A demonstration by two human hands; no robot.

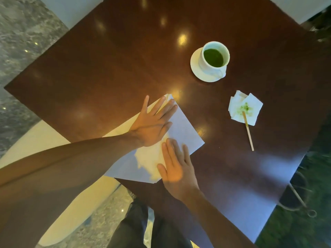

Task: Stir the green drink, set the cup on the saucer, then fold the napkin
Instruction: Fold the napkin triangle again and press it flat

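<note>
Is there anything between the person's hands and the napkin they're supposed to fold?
No. Both the left hand and the right hand already lie flat on the white napkin; the cup and wooden stirrer sit well aside.

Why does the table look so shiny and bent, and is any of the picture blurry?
Head view: warm lamp glare spots the glossy table; the wide lens bows its edges; the napkin looks bluish in shade; the cup is sharp, while the lower right corner smears.

One head-worn wide-angle view looks steeply down on the table (111, 56), close above it. The table sits turned cornerwise, one corner at 6 o'clock; floor (19, 42) shows at 9 o'clock.
</note>
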